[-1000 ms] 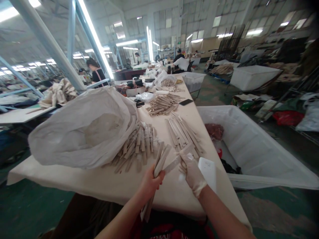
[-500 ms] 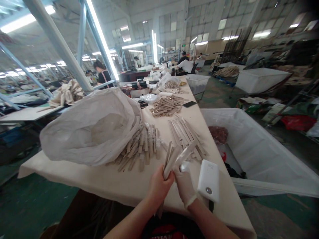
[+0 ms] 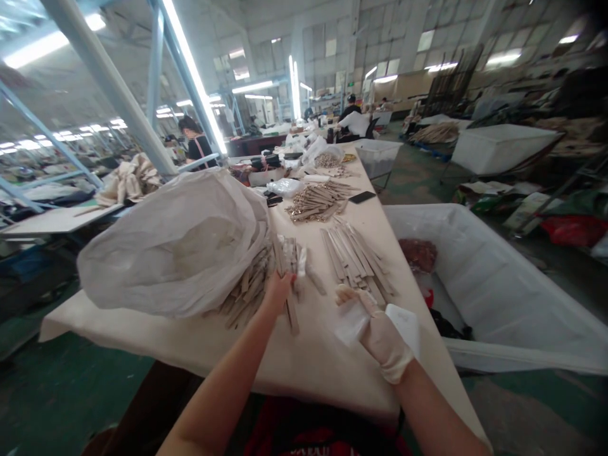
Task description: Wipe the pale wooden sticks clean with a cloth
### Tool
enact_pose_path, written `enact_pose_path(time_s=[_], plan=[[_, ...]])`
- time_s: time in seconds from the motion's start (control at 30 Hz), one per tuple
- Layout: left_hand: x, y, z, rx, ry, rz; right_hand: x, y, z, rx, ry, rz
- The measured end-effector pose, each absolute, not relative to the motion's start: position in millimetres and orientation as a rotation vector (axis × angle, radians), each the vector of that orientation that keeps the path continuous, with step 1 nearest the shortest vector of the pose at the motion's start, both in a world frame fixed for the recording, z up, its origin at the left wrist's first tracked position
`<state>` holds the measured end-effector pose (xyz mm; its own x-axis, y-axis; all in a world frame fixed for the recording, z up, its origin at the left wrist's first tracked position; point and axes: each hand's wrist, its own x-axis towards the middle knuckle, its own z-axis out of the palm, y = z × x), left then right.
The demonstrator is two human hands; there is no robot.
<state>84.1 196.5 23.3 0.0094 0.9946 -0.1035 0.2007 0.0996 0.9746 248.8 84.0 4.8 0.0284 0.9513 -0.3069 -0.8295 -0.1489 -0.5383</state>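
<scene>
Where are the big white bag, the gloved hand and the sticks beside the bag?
big white bag [image 3: 175, 247]: head view, middle of its crumpled side.
gloved right hand [image 3: 384, 339]: head view, back of the hand.
stick pile [image 3: 251, 286]: head view, sticks at the bag's mouth.

Sack [image 3: 175, 247] left on table [image 3: 323, 354], stick pile [image 3: 256, 282] beside it (touching), bin [image 3: 498, 278] right.

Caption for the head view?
Left hand grips wooden sticks beside a white sack; gloved right hand holds a white sheet.
</scene>
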Motion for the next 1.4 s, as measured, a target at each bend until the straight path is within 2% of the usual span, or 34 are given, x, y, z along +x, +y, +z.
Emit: enact_pose_path(time_s=[0.33, 0.53, 0.73, 1.0, 1.27, 1.4], plan=[[94, 107, 40, 1.393, 1.121, 0.672, 231, 83, 5, -0.767, -0.212, 1.494], [101, 107, 45, 1.494, 1.183, 0.69, 219, 69, 12, -0.93, -0.59, 1.503], [86, 93, 48, 1.401, 1.054, 0.59, 232, 79, 11, -1.0, -0.342, 1.439], [76, 74, 46, 1.404, 1.08, 0.566, 242, 87, 10, -1.055, -0.36, 1.347], [75, 76, 34, 1.409, 1.122, 0.484, 250, 84, 9, -1.318, -0.812, 0.943], [71, 75, 41, 1.346, 1.1, 0.443, 255, 82, 12, -1.359, -0.771, 0.946]])
